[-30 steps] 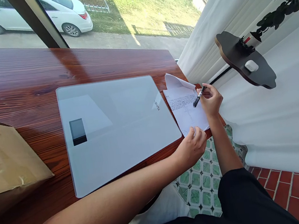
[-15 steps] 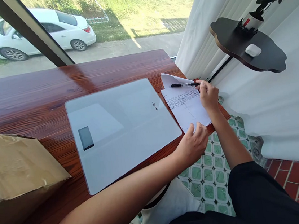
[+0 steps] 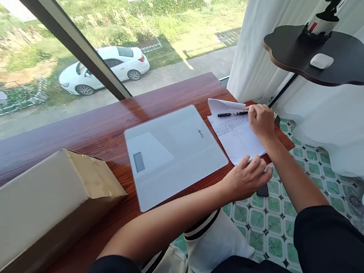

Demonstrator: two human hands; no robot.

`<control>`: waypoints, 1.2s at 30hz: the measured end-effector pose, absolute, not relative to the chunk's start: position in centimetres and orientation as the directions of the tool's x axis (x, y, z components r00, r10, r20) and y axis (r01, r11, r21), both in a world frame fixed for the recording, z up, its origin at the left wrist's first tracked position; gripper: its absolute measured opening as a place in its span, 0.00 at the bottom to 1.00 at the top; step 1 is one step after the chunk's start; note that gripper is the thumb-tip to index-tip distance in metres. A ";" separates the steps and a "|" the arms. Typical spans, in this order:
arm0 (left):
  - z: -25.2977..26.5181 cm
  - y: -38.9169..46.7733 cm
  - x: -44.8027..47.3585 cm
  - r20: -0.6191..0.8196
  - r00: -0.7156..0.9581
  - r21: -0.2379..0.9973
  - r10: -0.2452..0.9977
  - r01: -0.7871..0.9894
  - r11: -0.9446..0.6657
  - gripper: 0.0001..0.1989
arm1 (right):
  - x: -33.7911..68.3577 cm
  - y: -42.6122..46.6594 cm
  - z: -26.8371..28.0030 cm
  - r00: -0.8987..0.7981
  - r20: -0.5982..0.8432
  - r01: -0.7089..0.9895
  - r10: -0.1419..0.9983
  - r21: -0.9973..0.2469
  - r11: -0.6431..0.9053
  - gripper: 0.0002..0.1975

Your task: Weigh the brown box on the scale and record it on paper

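The black pen (image 3: pixel 227 114) lies on the written-on sheets (image 3: pixel 241 144) at the desk's (image 3: pixel 177 96) right end. The right hand (image 3: pixel 261 121) curls at its end, grip unclear; the left hand (image 3: pixel 247 177), loosely spread, sits by the near edge. Pen handling seems underway; lifting it would call for a pinch.

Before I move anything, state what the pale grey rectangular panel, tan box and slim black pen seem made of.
Pale grey rectangular panel: smooth and shiny, probably glass, since it mirrors light; glossy plastic is possible.
Tan box: matte, likely cardboard, by its dull faces and creased edges.
Slim black pen: perhaps plastic, by its thin, pale-marked barrel; finish too small to tell.
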State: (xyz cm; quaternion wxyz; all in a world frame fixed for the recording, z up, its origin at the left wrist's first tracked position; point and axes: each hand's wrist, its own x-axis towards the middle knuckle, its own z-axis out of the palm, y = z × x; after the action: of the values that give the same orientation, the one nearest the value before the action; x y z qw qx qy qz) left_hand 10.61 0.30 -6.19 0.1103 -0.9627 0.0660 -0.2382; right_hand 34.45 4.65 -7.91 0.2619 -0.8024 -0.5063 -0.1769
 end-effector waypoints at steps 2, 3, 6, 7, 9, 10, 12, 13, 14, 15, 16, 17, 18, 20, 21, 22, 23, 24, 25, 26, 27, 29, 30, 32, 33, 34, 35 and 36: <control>-6.2 0.4 10.6 0.472 0.831 -0.275 -0.294 -0.178 -0.945 0.19 | 34.3 4.8 -7.8 0.418 0.544 0.907 0.727 -0.213 -0.363 0.18; -6.3 0.5 10.6 0.486 0.802 -0.292 -0.347 -0.225 -0.929 0.17 | 34.2 4.8 -7.8 0.419 0.542 0.906 0.728 -0.205 -0.369 0.17; -6.5 0.4 10.5 0.509 0.720 -0.342 -0.471 -0.333 -0.879 0.15 | 34.1 4.9 -7.8 0.418 0.544 0.906 0.727 -0.194 -0.376 0.17; -6.6 0.4 10.4 0.514 0.700 -0.354 -0.496 -0.354 -0.866 0.14 | 34.1 4.9 -7.8 0.415 0.546 0.908 0.728 -0.193 -0.373 0.17; -6.5 0.4 10.0 0.522 0.678 -0.369 -0.518 -0.368 -0.854 0.12 | 34.1 4.9 -7.8 0.406 0.550 0.912 0.730 -0.190 -0.365 0.17; -6.4 0.5 9.6 0.531 0.672 -0.373 -0.516 -0.362 -0.854 0.12 | 34.1 4.9 -7.9 0.403 0.553 0.913 0.729 -0.186 -0.363 0.17; -6.0 0.6 8.5 0.549 0.669 -0.381 -0.502 -0.334 -0.862 0.11 | 34.2 4.8 -7.9 0.389 0.561 0.919 0.731 -0.175 -0.355 0.16; -5.7 0.7 7.8 0.553 0.673 -0.385 -0.492 -0.317 -0.867 0.11 | 34.3 4.8 -8.0 0.377 0.565 0.923 0.734 -0.165 -0.348 0.16; -5.3 0.9 6.9 0.553 0.681 -0.388 -0.479 -0.299 -0.872 0.11 | 34.3 4.7 -8.0 0.362 0.569 0.928 0.738 -0.151 -0.339 0.16; -4.9 1.1 5.9 0.552 0.694 -0.389 -0.463 -0.277 -0.879 0.11 | 34.4 4.7 -8.1 0.350 0.573 0.932 0.741 -0.134 -0.336 0.16; -4.5 1.2 4.8 0.547 0.711 -0.390 -0.442 -0.251 -0.886 0.11 | 34.5 4.7 -8.2 0.339 0.577 0.935 0.743 -0.116 -0.336 0.16; -4.1 1.4 3.7 0.541 0.729 -0.391 -0.419 -0.224 -0.893 0.11 | 34.6 4.7 -8.3 0.331 0.583 0.935 0.742 -0.098 -0.340 0.16; -3.7 1.6 2.4 0.539 0.745 -0.391 -0.393 -0.192 -0.900 0.12 | 34.7 4.7 -8.4 0.323 0.588 0.936 0.742 -0.083 -0.342 0.16; -3.0 2.0 -0.2 0.549 0.767 -0.390 -0.333 -0.118 -0.913 0.13 | 34.9 4.8 -8.5 0.311 0.594 0.938 0.742 -0.065 -0.342 0.15; -2.7 2.2 -1.6 0.560 0.775 -0.384 -0.293 -0.070 -0.921 0.14 | 34.9 4.8 -8.5 0.309 0.593 0.937 0.743 -0.057 -0.345 0.15; -2.5 2.3 -3.1 0.574 0.779 -0.380 -0.253 -0.019 -0.925 0.14 | 35.0 4.8 -8.6 0.312 0.592 0.934 0.743 -0.049 -0.353 0.15; -2.2 2.4 -4.5 0.595 0.778 -0.371 -0.201 0.044 -0.928 0.13 | 35.0 4.8 -8.6 0.314 0.589 0.932 0.745 -0.041 -0.361 0.15; -2.0 2.4 -6.0 0.616 0.773 -0.362 -0.150 0.110 -0.926 0.12 | 35.0 4.8 -8.6 0.316 0.584 0.930 0.748 -0.035 -0.365 0.15; -1.8 2.5 -7.5 0.611 0.785 -0.362 -0.101 0.163 -0.918 0.12 | 34.9 4.8 -8.6 0.315 0.581 0.930 0.750 -0.032 -0.366 0.15; -1.5 2.4 -9.0 0.607 0.793 -0.356 -0.040 0.227 -0.907 0.12 | 34.9 4.7 -8.6 0.312 0.578 0.932 0.754 -0.030 -0.362 0.15; -1.2 2.4 -10.5 0.619 0.785 -0.339 0.028 0.300 -0.892 0.12 | 34.9 4.7 -8.6 0.307 0.578 0.934 0.756 -0.031 -0.356 0.15; -0.6 2.3 -13.3 0.664 0.732 -0.300 0.153 0.448 -0.842 0.12 | 35.0 4.7 -8.7 0.297 0.585 0.938 0.755 -0.030 -0.347 0.15; -0.3 2.3 -14.6 0.688 0.695 -0.295 0.207 0.529 -0.796 0.13 | 35.1 4.7 -8.8 0.294 0.592 0.939 0.751 -0.031 -0.343 0.15; 0.2 2.2 -17.2 0.711 0.653 -0.333 0.262 0.641 -0.692 0.15 | 35.4 4.7 -9.0 0.294 0.604 0.940 0.741 -0.044 -0.337 0.15; 0.2 2.2 -18.4 0.723 0.634 -0.354 0.275 0.682 -0.640 0.16 | 35.5 4.8 -9.1 0.299 0.608 0.940 0.735 -0.056 -0.336 0.15; 0.2 2.2 -19.6 0.740 0.608 -0.365 0.286 0.722 -0.588 0.17 | 35.6 4.8 -9.1 0.306 0.611 0.939 0.730 -0.068 -0.336 0.14; 0.0 2.2 -20.7 0.763 0.573 -0.363 0.300 0.762 -0.536 0.17 | 35.7 4.8 -9.2 0.312 0.612 0.939 0.726 -0.081 -0.335 0.14; -0.2 2.2 -21.8 0.780 0.540 -0.352 0.318 0.797 -0.490 0.17 | 35.8 4.8 -9.2 0.317 0.613 0.939 0.724 -0.093 -0.332 0.14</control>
State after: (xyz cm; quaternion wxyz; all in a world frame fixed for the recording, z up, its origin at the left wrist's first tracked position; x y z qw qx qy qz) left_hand -21.82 2.16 -0.23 0.3642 -0.7982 -0.3494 -0.3289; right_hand 35.82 4.82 -9.20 0.2238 -0.7801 -0.5328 -0.2400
